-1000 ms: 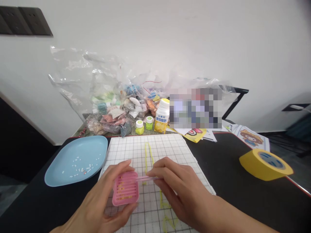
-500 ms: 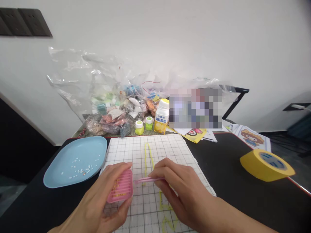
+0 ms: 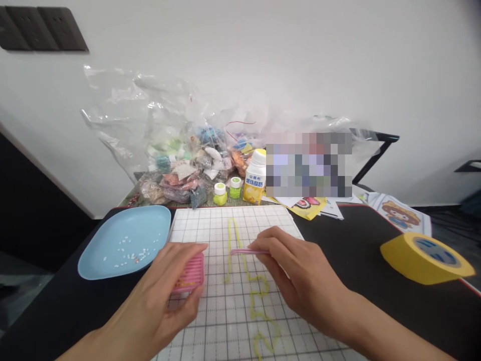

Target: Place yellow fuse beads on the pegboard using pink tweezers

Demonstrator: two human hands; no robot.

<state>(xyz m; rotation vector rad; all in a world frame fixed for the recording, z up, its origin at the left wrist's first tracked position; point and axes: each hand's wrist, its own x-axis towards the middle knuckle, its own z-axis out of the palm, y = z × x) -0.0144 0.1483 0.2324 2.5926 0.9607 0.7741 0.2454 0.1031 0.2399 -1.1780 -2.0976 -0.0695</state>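
Note:
My left hand (image 3: 160,286) grips a small pink ridged bead tray (image 3: 194,273) by its sides, tilted over the board. Yellowish beads lie in its grooves, partly hidden by my fingers. My right hand (image 3: 300,265) is closed around thin pink tweezers (image 3: 242,251), whose tip points left, clear of the tray. Below both hands is a white gridded board (image 3: 214,321). A yellow-green outline (image 3: 259,314) runs over it, with a narrow peak at the far end and wavy curves nearer me. Whether the tweezers' tip holds a bead is too small to tell.
At left sits a blue plate (image 3: 112,240) with scattered white beads. Behind the board stand two small green-filled jars (image 3: 220,194), a yellow-and-white bottle (image 3: 255,178) and bagged bead packets (image 3: 180,183). A yellow tape roll (image 3: 406,258) lies at right, near printed papers (image 3: 400,215).
My right hand with the tweezers has moved away from the tray, up and to the right. The tray is tilted differently in my left hand. The whole view has shifted slightly.

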